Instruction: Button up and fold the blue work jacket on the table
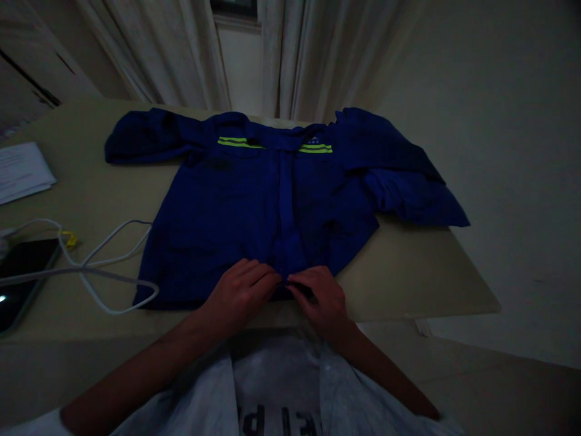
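A dark blue jacket (227,206) with yellow-green stripes across the chest lies front up on the table, collar at the far side and both sleeves out sideways. At the near end of its front opening, my left hand (247,284) is closed, fingertips pinching the bottom hem. Just beside it my right hand (320,293) pinches the same hem between thumb and fingers. The fingertips of both hands almost meet at the middle of the hem. Whatever small fastener may be between them is too dark to make out.
To the left, a phone (27,272) and a looped white cable (113,261) lie beside the jacket. Papers (22,172) rest farther back on the table (422,272). Curtains (172,48) hang behind it, and a pale wall stands at right.
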